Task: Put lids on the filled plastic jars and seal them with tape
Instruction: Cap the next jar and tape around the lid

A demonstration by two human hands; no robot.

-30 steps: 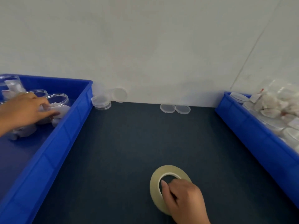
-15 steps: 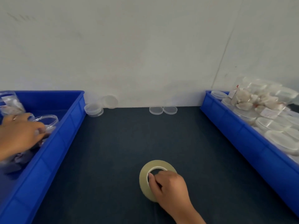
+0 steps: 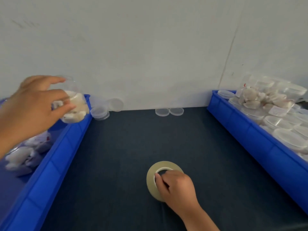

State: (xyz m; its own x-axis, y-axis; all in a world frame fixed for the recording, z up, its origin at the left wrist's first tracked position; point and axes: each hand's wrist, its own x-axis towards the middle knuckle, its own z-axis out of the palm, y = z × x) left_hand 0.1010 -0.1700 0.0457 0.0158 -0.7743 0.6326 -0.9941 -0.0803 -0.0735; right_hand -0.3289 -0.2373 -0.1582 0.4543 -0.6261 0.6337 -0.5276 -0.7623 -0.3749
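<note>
Above left bin [image 3: 55,164], filled jar [image 3: 76,105] in left hand [image 3: 31,110], right hand [image 3: 176,187] gripping tape [image 3: 150,179]

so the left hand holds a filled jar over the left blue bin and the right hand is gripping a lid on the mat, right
Not quite. In the head view the right hand grips the tape roll on the mat, not a lid. The left hand does hold a filled jar over the left blue bin.

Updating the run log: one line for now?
left hand grips filled jar | right hand grips tape roll | jar unlidded
</note>
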